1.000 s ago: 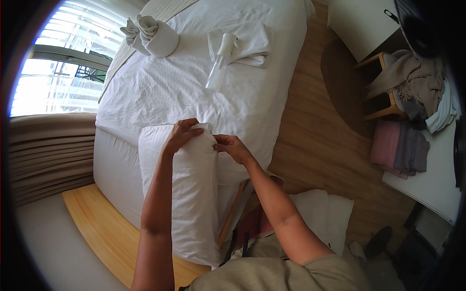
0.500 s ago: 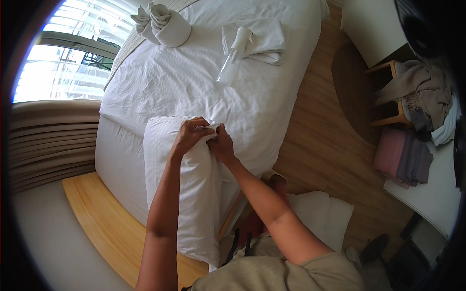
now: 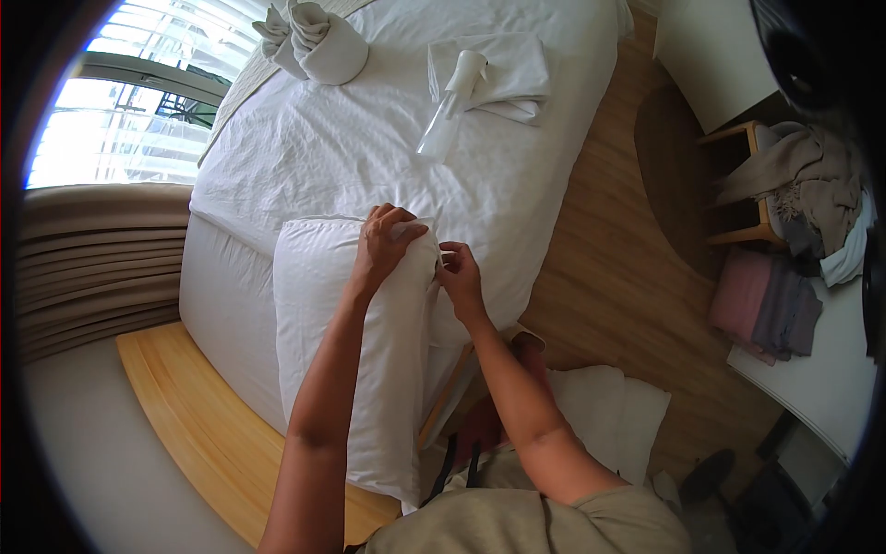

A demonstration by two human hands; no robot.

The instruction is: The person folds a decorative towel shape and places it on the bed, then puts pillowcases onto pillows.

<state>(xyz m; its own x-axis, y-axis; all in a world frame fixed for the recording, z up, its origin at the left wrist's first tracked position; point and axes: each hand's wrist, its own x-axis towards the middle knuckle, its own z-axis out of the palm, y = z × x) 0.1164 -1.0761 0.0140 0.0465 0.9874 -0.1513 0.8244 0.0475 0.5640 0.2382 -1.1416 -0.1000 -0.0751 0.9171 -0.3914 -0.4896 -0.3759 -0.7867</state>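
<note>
A white pillow [image 3: 323, 277] in its case lies lengthwise on the near end of the bed, pointing back toward me. My left hand [image 3: 386, 242] grips the pillow's far right corner, thumb and fingers pinched on the cloth. Just to the right, my right hand [image 3: 460, 279] is curled at the pillow's side edge, its fingertips pinching the case there. What exactly lies between those fingertips is partly hidden. Beyond both hands, a clear spray bottle [image 3: 441, 125] with a white head lies on the bed against a folded white cloth [image 3: 517, 74].
Rolled white towels [image 3: 332, 51] stand on the far left of the white bed [image 3: 305, 148]. A wooden headboard [image 3: 185, 406] borders the near left. To the right are a wooden chair [image 3: 764, 222] heaped with cloths and a stack of folded fabrics [image 3: 752, 300] on a white surface.
My hands have come apart at the pillow's corner. The left moved slightly up and right with the cloth; the right shifted right along the pillow's edge.
</note>
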